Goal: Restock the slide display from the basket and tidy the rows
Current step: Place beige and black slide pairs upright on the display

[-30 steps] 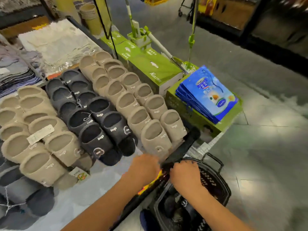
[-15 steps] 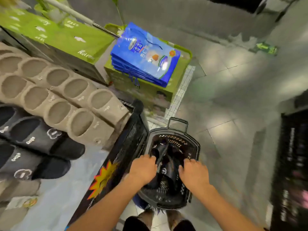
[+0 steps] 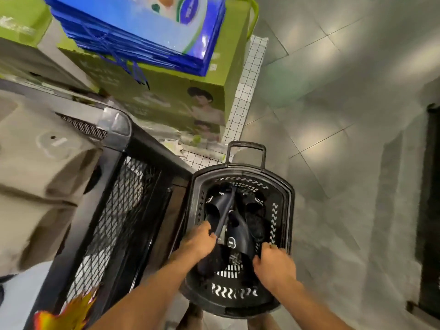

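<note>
A black plastic basket (image 3: 290, 210) stands on the floor beside the display table and holds several dark slides (image 3: 254, 220). Both my hands are down inside it. My left hand (image 3: 197, 242) is curled over the left part of a dark slide with a white logo (image 3: 232, 242), next to the basket's thin carry bar (image 3: 227, 208). My right hand (image 3: 273, 264) has its fingers closed on that slide's right edge. Beige slides (image 3: 35, 177) on the display are blurred at the left edge of the view.
The display table's black mesh side (image 3: 123, 210) runs close along the basket's left. A green carton (image 3: 166, 96) topped with blue bags (image 3: 142, 27) stands behind, next to a white wire grid (image 3: 247, 91). Grey floor tiles (image 3: 345, 139) lie to the right.
My view dropped from the rows of slides to the basket. Both hands left the table's edge, went down into the basket and closed on a dark slide.
</note>
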A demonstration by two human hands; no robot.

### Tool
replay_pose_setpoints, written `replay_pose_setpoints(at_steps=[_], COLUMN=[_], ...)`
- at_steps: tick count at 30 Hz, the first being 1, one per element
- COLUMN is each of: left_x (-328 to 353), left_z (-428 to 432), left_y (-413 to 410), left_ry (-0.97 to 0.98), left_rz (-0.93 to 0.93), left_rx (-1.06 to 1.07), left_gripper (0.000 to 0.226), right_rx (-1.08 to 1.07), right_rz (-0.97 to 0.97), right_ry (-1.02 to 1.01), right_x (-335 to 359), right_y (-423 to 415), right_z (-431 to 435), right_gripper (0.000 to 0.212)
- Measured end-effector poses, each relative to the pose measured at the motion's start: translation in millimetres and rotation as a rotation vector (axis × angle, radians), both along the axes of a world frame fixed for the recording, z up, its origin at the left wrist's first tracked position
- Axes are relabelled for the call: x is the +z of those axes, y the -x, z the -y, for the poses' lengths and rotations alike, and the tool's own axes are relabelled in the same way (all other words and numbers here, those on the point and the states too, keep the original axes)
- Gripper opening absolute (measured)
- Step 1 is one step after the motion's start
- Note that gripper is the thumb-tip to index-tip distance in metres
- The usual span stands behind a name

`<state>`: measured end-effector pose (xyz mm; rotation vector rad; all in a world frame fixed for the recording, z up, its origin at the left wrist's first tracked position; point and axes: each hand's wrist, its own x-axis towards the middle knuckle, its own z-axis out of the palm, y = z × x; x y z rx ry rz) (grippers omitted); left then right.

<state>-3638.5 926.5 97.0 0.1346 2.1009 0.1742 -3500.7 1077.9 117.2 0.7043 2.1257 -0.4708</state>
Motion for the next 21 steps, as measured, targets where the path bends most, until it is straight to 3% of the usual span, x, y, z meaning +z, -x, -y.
replay_pose_setpoints(at_steps=[3, 6, 10, 15, 18, 21], left_x=[-74.0, -141.2, -206.2, -263.1, -279.7, -279.6], left_z=[-9.4, -15.3, -16.5, -23.5, -32.8, -41.2], left_y=[17.7, 28.7, 31.2, 26.9, 24.8, 25.1], left_ry=[-0.033, -0.032, -0.021, -0.084, -0.059, -0.055], left_rz=[0.022, 0.016, -0.012, -0.113, -0.159, -0.202], left_rx=[0.266, 0.365, 0.409, 0.440, 0.399, 0.326], left_gripper=[0.028, 0.030, 0.055, 0.080, 0.079, 0.071], right_rx=[-0.058, -0.113, -0.173, -0.266, -0.361, -0.452], right_rz=[0.033, 0.092, 0.123, 0.103, 0.080, 0.026], right_ry=[0.033, 0.052, 0.050, 0.025, 0.078, 0.122], right_x=[-66.7, -133.5, -200.2, -249.9, -259.6, -258.3], right_y=[1.5, -3.7, -17.3, -31.3, -29.8, -29.2], right_z=[5.8, 13.7, 27.8, 43.6, 43.5, 41.9], right_gripper=[0.044, 0.057, 0.082, 0.086, 0.092, 0.079])
